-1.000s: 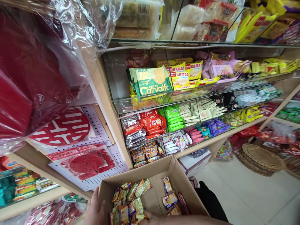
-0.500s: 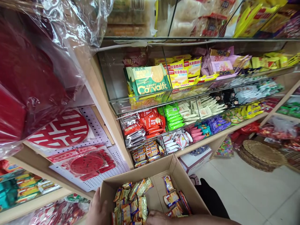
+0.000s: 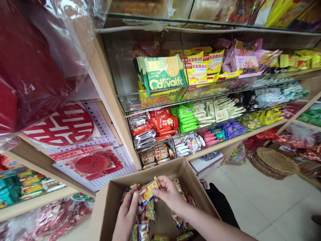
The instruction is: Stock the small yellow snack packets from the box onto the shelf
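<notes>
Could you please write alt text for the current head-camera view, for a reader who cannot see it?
A person's left hand and right hand hold a small yellow packet over an open cardboard box containing similar packets. Beyond it, shelves display colourful packaged snacks, with round woven items on the tiled floor at right.

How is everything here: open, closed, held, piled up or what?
Cardboard box: open-topped, with packets inside
Snack packet: held above the others, no tear visible
Right hand: pinching the packet
Left hand: at the packet's edge, grip unclear
Green Carvalfo pack: propped up on the shelf
Red packets: piled
Round woven pieces: stacked on the floor
</notes>
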Motion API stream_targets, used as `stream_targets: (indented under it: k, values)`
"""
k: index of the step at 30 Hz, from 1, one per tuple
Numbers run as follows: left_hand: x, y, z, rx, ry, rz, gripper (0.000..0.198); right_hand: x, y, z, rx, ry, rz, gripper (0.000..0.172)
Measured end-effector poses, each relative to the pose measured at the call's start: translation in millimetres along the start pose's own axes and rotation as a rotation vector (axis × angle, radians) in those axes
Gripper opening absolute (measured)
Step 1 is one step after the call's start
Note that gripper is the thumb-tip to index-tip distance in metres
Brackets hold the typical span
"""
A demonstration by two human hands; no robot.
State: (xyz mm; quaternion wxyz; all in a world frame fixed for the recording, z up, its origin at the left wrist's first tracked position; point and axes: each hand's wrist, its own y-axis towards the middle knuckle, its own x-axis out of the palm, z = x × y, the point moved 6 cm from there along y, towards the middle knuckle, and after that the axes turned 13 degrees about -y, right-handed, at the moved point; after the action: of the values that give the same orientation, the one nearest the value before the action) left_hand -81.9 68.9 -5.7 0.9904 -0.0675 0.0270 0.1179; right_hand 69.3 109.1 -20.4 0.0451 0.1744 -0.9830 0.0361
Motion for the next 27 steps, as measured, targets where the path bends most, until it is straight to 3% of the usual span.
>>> stream_targets:
  k: [2,4,7,10,15,18,20,22,25,27]
  values:
    - [22.0,-6,0,-0.055,-0.125,-0.065,0.049,-2,-6,-9,0.022,0.046,0.058,0.035]
    - [32.3,-10,5,-0.027,-0.163,-0.054,0.044,-9,-11,-10,0.028,0.023,0.154,0.033]
    - [34.2,-15,8,-0.003,-0.123,0.031,0.042,-20,-16,-4,-0.028,-0.090,0.331,0.037]
    - [32.5,-19,4,-0.037,-0.146,0.086,0.045,-21,-18,9,-0.068,-0.139,0.413,0.039]
    - [25.0,-22,-13,-0.121,-0.157,0.112,0.051,-12,-28,25,-0.006,-0.081,0.331,0.036]
    - [20.6,-23,-16,-0.096,-0.074,0.080,0.052,-6,-37,25,-0.003,-0.095,0.109,0.027]
    - [22.2,-24,-19,-0.090,-0.019,0.006,0.052,-4,-45,24,-0.013,-0.174,-0.056,0.032]
    - [24.6,-28,-27,-0.117,0.043,-0.077,0.054,-9,-52,26,-0.008,-0.349,-0.114,0.030]
    - [25.7,-37,-43,-0.163,0.220,-0.195,0.062,-28,-62,27,0.005,-0.760,-0.036,0.026]
    - [29.5,-48,-55,-0.212,0.384,-0.363,0.065,-40,-70,29,0.013,-1.057,-0.009,0.023]
